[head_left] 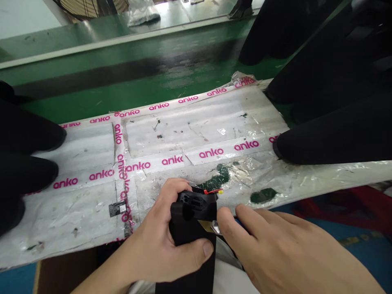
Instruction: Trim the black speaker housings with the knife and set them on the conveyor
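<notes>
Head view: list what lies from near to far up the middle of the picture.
Black housing gripped by the left hand, red wire at its top, pink anko tape on the plastic-covered board, green floor, pale stripe, clear plastic bag.

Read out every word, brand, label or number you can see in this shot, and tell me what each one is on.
"anko": pink print, repeated along the tape strips that cross the white sheet.
Too small to read: the white print on the small black label stuck to the sheet.
No readable marking: the black part gripped in the left hand.
</notes>
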